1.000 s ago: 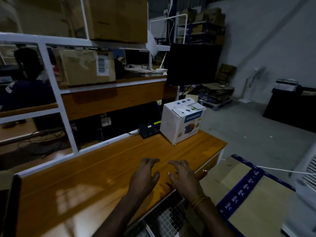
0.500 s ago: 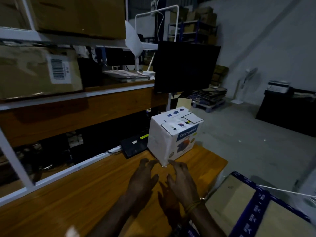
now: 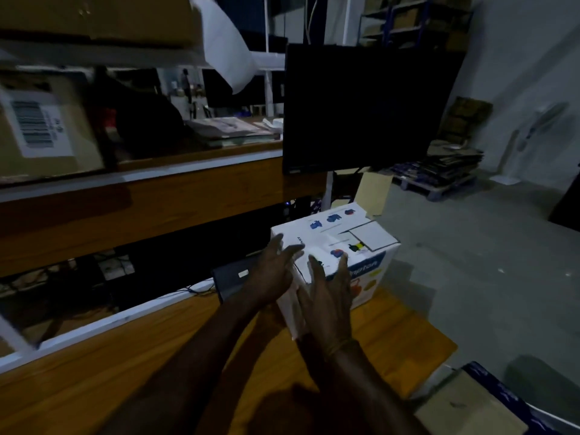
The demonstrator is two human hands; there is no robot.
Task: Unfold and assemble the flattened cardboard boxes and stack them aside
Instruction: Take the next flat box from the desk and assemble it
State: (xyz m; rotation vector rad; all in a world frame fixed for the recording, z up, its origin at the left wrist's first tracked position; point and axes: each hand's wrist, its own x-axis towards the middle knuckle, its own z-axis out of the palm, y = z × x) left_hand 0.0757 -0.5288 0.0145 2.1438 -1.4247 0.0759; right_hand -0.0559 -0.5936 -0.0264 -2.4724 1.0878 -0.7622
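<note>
An assembled white box [image 3: 342, 243] with blue print stands upright near the far right corner of the wooden table [image 3: 125, 372]. My left hand [image 3: 274, 274] lies against the box's left near side with its fingers spread. My right hand [image 3: 329, 296] is at the box's near corner, fingers spread over the front face and top edge. Neither hand is closed around the box. A flattened brown cardboard box with blue printed bands [image 3: 480, 406] lies low at the bottom right, beside the table's end.
A dark monitor [image 3: 367, 108] hangs just behind the box. A small black device [image 3: 233, 276] lies left of the box. Shelves with brown cartons [image 3: 47, 127] run along the left. A pallet of flat cardboard [image 3: 439, 171] rests on the concrete floor at the right.
Both hands have risen from the tabletop and reached forward onto the white box. The view has moved closer to the box and swung right.
</note>
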